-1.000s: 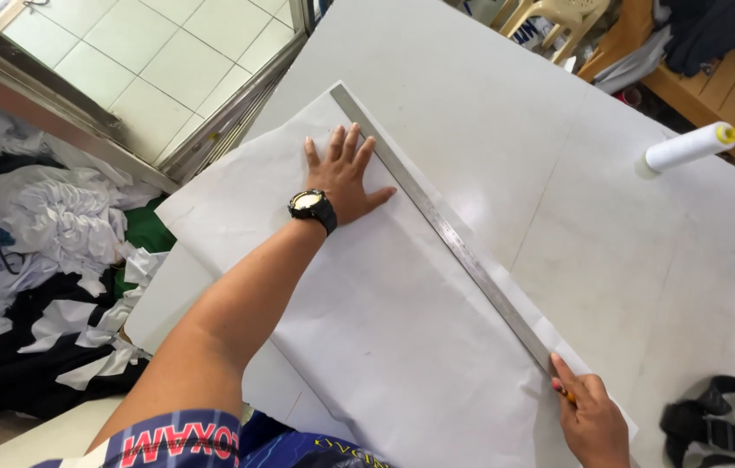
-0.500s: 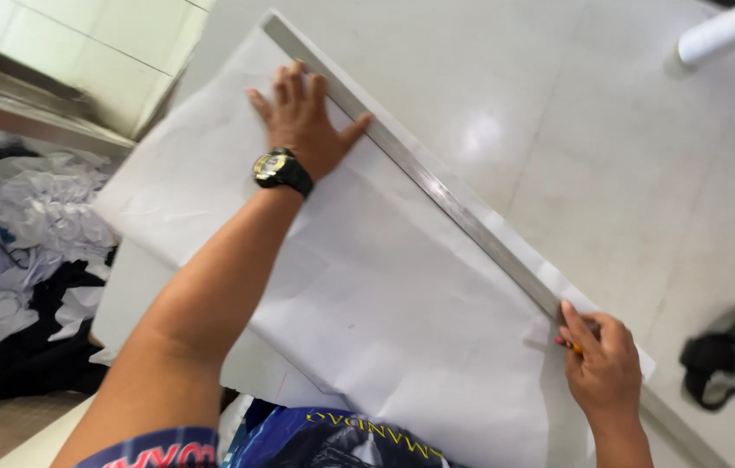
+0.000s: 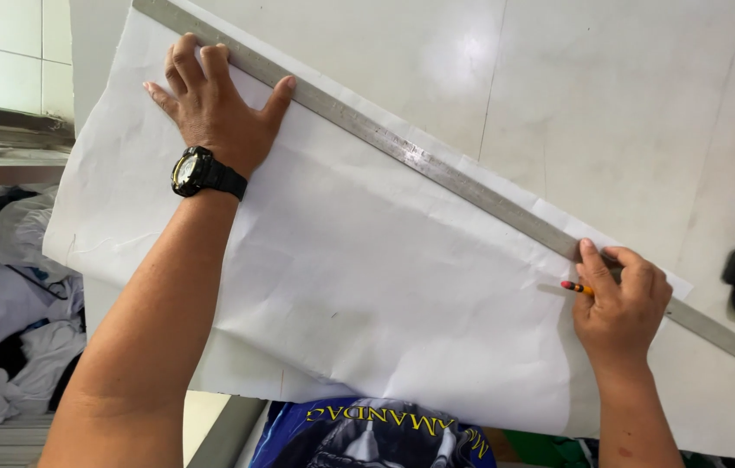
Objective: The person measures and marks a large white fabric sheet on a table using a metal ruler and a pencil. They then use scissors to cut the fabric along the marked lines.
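Long grey metal straightedge (image 3: 437,169) lies diagonally on large white paper sheet (image 3: 367,286) on white worktop (image 3: 627,95).
Left hand (image 3: 216,108) presses flat, fingers spread, pinning the straightedge; right hand (image 3: 618,299) grips red-tipped pencil (image 3: 577,287) against its edge. No drawn line is discernible.

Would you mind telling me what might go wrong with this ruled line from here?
The left hand pins only the far end of the long metal ruler, so the end near the right hand may swing as the pencil presses against it. The paper overhangs the table edge and looks creased, so it could shift.
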